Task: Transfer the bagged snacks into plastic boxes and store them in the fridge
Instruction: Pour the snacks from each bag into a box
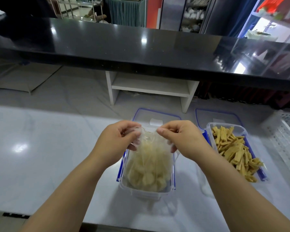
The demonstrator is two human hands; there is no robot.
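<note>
left hand [120, 137], right hand [179, 138], both pinching, forearms extended

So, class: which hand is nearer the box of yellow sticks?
Right. The right hand is just left of the box; the left hand is further left.

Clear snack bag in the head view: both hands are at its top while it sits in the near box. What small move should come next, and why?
Probably pull the mouth apart to open it. The left hand and right hand each pinch one side of the clear bag, whose pale snacks remain inside it, standing in the near box. The right box already holds loose sticks.
</note>
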